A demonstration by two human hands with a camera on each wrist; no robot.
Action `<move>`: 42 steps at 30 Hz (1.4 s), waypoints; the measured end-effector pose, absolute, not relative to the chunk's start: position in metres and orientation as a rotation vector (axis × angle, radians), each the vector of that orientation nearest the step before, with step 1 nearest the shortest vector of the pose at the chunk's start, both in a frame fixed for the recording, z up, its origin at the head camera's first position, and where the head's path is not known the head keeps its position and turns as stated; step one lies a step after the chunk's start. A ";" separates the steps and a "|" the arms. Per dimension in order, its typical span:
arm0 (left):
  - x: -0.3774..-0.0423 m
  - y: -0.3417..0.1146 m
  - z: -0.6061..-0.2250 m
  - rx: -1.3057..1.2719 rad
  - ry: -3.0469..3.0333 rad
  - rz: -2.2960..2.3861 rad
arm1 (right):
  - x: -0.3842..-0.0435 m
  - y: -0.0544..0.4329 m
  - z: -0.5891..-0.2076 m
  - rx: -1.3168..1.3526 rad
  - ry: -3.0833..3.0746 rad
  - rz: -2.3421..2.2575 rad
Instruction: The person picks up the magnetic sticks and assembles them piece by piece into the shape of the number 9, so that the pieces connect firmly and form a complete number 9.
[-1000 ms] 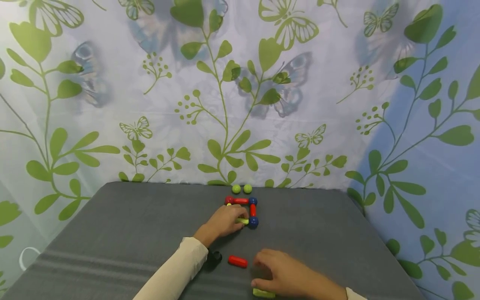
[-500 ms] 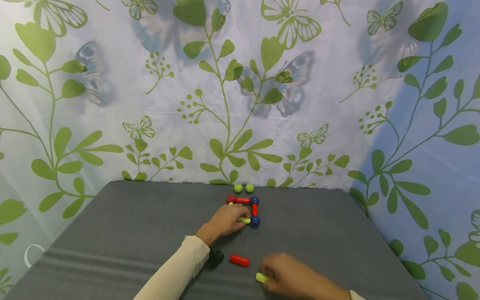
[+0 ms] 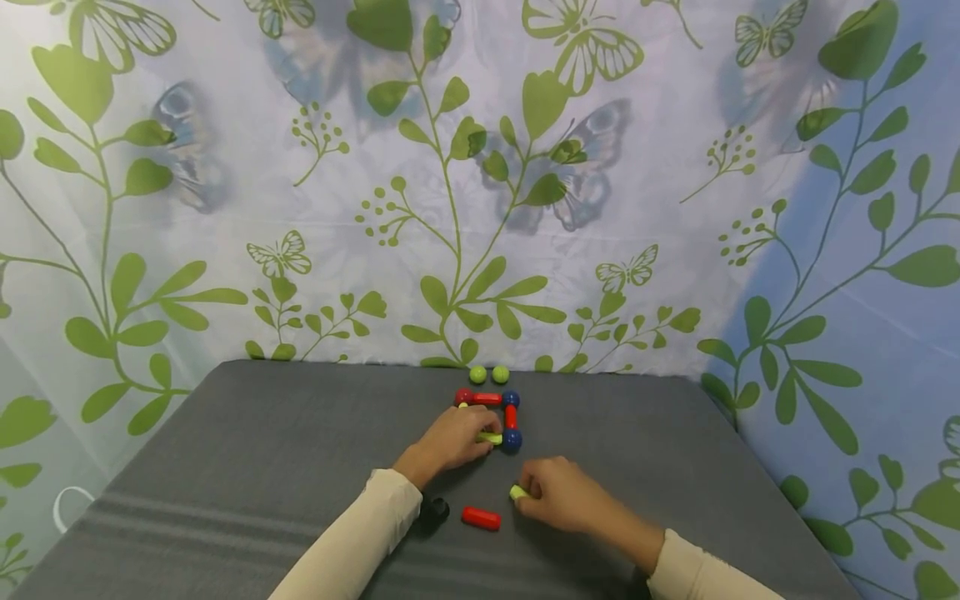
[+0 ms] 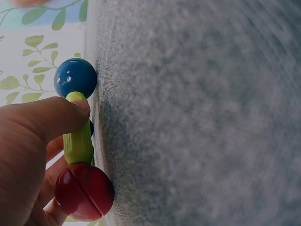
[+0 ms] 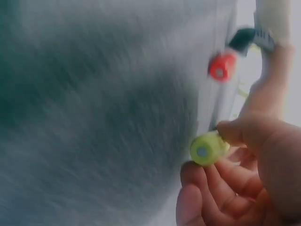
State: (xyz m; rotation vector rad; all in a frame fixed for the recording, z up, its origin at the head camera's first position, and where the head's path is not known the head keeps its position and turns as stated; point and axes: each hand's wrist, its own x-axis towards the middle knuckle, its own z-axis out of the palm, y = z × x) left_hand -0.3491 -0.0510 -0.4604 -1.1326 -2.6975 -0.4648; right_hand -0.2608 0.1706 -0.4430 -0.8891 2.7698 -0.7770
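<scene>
My left hand (image 3: 453,437) pinches a yellow-green magnetic rod (image 4: 77,143) between thumb and fingers. In the left wrist view that rod joins a blue ball (image 4: 75,77) to a red ball (image 4: 84,193). It is one side of a four-sided frame on the table, whose far side is a red rod (image 3: 487,399) and right side another red rod (image 3: 512,418). The left side is mostly hidden by the hand. Nearer and to the right, my right hand (image 3: 558,492) holds a loose yellow-green rod (image 5: 209,148) by thumb and fingertips, its grey end showing.
A loose red rod (image 3: 481,518) lies on the grey table (image 3: 300,442), left of my right hand. Two light-green balls (image 3: 489,374) stand beyond the frame at the table's back edge. A patterned curtain (image 3: 337,208) hangs behind. A black object (image 3: 440,510) shows beside my left sleeve.
My right hand has picked up the yellow-green rod from the near part of the table and moved away from me with it, toward the frame. The left hand has stayed on the frame.
</scene>
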 end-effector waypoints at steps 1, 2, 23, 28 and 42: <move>-0.349 -0.051 -0.460 -1.129 -2.698 -0.465 | -0.266 0.170 -0.442 -0.851 2.784 -0.797; -0.349 -0.051 -0.461 -1.126 -2.698 -0.466 | -0.271 0.169 -0.442 -0.814 2.800 -0.812; -0.351 -0.051 -0.459 -1.127 -2.703 -0.440 | -0.299 0.153 -0.450 -0.124 2.621 -1.312; -0.350 -0.051 -0.462 -1.128 -2.691 -0.453 | -0.298 0.151 -0.451 -0.026 2.546 -1.380; -0.350 -0.049 -0.460 -1.093 -2.746 -0.476 | -0.302 0.153 -0.454 0.189 2.296 -1.615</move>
